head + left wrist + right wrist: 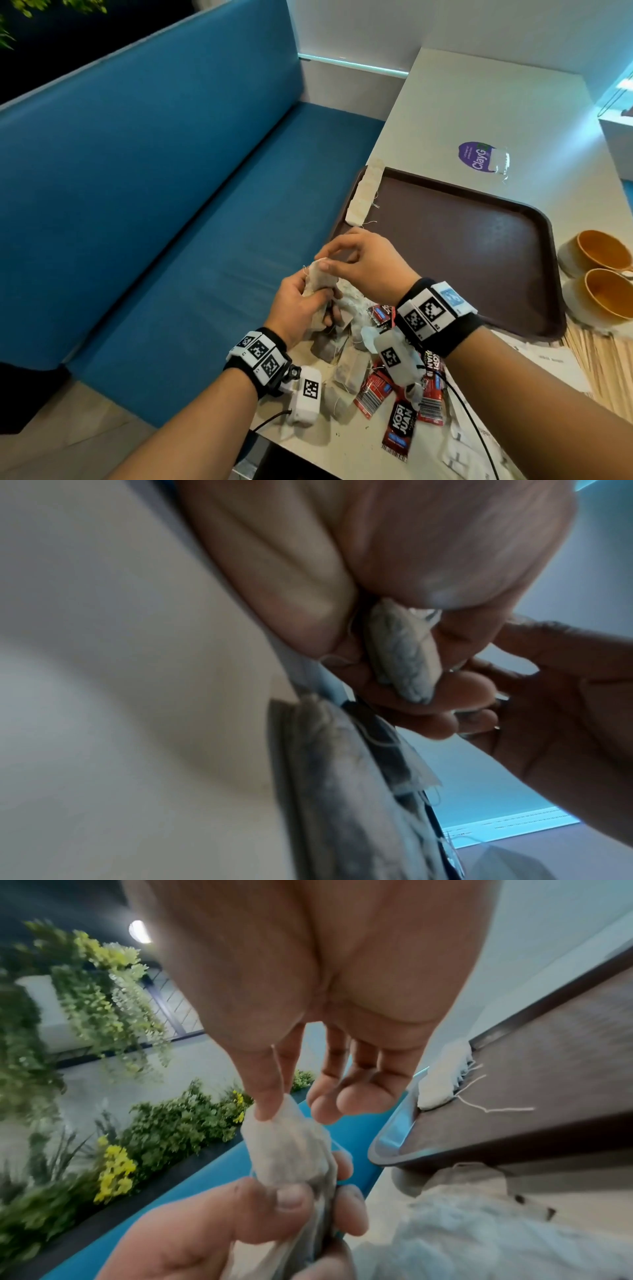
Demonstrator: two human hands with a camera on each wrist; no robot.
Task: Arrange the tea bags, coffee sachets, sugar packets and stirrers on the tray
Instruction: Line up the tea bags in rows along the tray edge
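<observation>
— What have my hands got, just off the near corner of the tray (479, 219)?

— My left hand (301, 308) is curled round a small bunch of tea bags (317, 301), thumb clamped on top. My right hand (363, 265) pinches the top bag (287, 1148) of that bunch between thumb and forefinger, the other fingers loosely spread. I judge I'm peeling one bag free so it can go down singly.

— Why hold the bunch at all?

— Probably because the strings tangle; gripping the rest lets one bag come away clean.

— And where does it belong?

— A row of tea bags (363, 195) already lies along the tray's far-left edge, so likely beside that.

— Anything in the way?

— The tray's floor is bare. Nearer me than the tray, loose tea bags and red coffee sachets (399, 425) lie heaped on the table (479, 102). Two orange-lined cups (599, 274) sit just right of the tray, with wooden stirrers (596, 356) beside them.
</observation>
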